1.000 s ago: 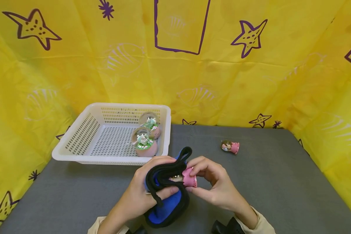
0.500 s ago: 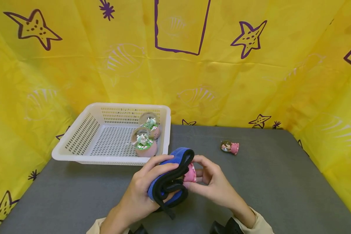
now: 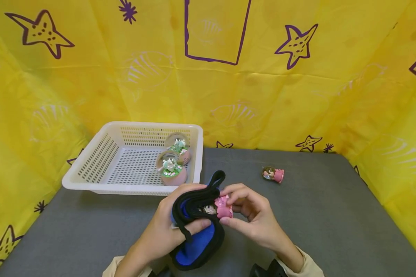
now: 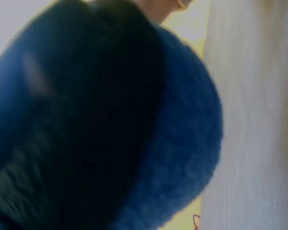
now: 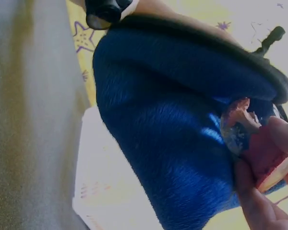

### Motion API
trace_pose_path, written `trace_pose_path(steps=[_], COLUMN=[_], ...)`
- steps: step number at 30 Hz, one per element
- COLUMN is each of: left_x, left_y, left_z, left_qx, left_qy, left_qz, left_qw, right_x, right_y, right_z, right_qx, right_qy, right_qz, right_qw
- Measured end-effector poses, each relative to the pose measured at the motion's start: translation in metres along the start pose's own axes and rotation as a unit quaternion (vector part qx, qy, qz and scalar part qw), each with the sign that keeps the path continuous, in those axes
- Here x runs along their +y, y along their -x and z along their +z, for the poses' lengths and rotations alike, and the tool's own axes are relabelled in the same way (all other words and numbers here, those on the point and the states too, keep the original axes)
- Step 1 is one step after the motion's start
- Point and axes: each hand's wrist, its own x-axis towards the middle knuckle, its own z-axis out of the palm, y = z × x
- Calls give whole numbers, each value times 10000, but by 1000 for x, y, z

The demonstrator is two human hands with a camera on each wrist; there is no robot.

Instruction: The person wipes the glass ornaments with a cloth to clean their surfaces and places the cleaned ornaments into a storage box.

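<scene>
Snow globe with pink base [image 3: 223, 209] is between the hands, above near middle of grey table [image 3: 319, 219], dome partly inside folds of blue cloth with black edging [image 3: 199, 246]. Right hand [image 3: 251, 215] pinches the base, thumb and fingers; left hand [image 3: 166, 219] grips the bunched cloth, thumb at near side. Cloth gets in the way: hides part of the dome, fills most of left wrist view (blurred), covers part of the basket in right wrist view.

Beyond left hand: white perforated basket [image 3: 124, 187], two globes at its right end, front globe [image 3: 174, 175] and rear globe [image 3: 179, 147], pale pink bases, greenery inside. Front one overlaps rear one; can't tell if touching. Right of basket, well apart, second pink globe [image 3: 273, 174] lies on its side, dome toward basket.

Yellow curtain [image 3: 256, 88], purple starfish, behind and at both sides. Beige sleeves [image 3: 308, 265], black devices [image 3: 270, 269] at wrists.
</scene>
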Motion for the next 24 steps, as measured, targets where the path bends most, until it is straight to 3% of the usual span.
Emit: trace_pose_path(steps=[3,5,10,15,20,24], left_x=[3,3,5,4,3,3], left_y=[1,0,-1,-2,-3,-3], left_z=[0,1,4,5,6,7], left_qx=[64,194,475,458,332,256], left_qy=[85,-81,-692,-1168,-1554,-1387], left_qz=[-175,107,1027,1536,1771,1708], left_qw=[9998,9997,9912,9801,9713,9752], right_x=[1,2,5,7,6,5], right_y=[-1,-1,0,1,0,1], right_z=[1,1,0,-2,-2,-1], right_qx=[78,138,149,-7,-157,-92], right_qy=[-41,-126,-658,-834,-714,-368], right_qz=[-133,-75,613,870,932,608], right_qw=[9999,9998,9958,9927,9930,9974])
